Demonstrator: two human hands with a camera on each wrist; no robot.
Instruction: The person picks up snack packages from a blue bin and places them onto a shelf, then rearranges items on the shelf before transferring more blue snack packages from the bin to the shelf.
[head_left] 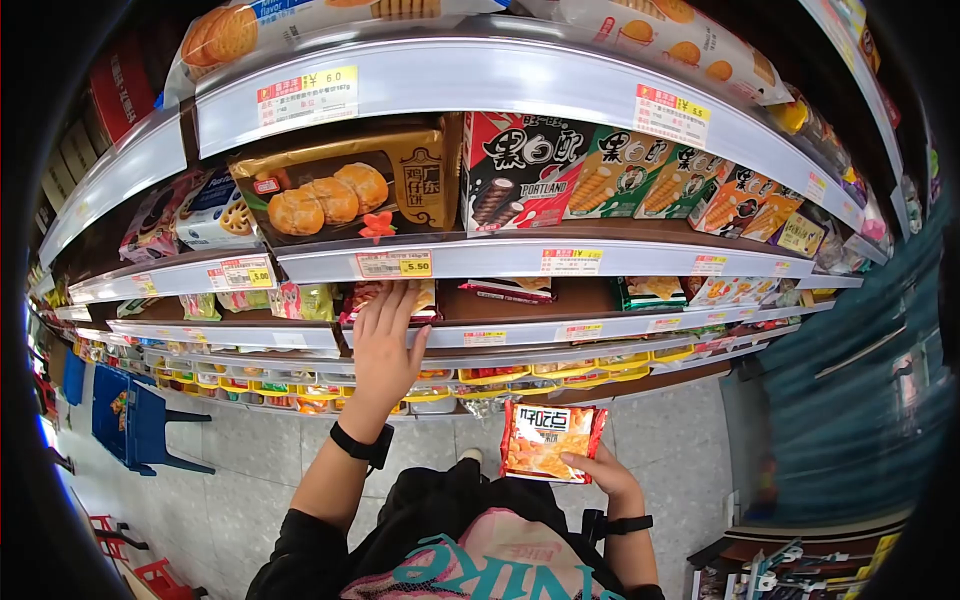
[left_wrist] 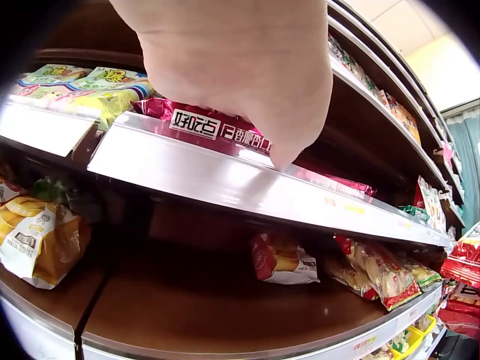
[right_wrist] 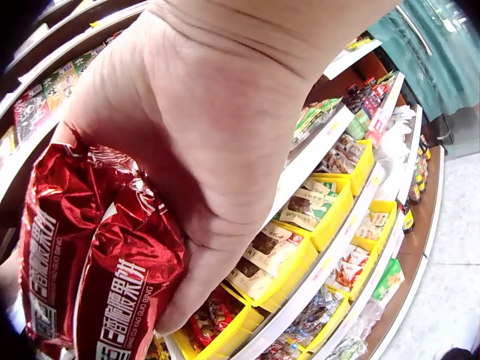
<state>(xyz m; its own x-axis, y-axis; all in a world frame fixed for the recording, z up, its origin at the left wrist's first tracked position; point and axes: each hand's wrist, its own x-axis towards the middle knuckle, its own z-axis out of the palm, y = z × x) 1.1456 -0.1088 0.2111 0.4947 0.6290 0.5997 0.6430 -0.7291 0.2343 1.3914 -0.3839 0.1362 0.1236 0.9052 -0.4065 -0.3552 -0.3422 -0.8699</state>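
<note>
Along the lower shelf [head_left: 525, 336], the left hand [head_left: 385, 345] reached in with its fingers extended over a crimson packet [head_left: 427, 303]; whether they pinched it could not be told. The right hand [head_left: 607, 472] was curled round a red packet [head_left: 548, 440], thumb across its front, below the shelves and near the torso. The work looked like arranging snack packets, the left hand apparently straightening or making room. The next move seemed to call for raising the held stock and laying it flat, label outward, without crushing it.

By count, the right wrist view showed two matching red printed sides, so the right hand probably held two packets, stacked. One flat packet [head_left: 505, 292] lay farther along the same shelf. Above sat one gold pouch [head_left: 345, 195], one red box [head_left: 515, 170] and two green boxes [head_left: 615, 172].
</note>
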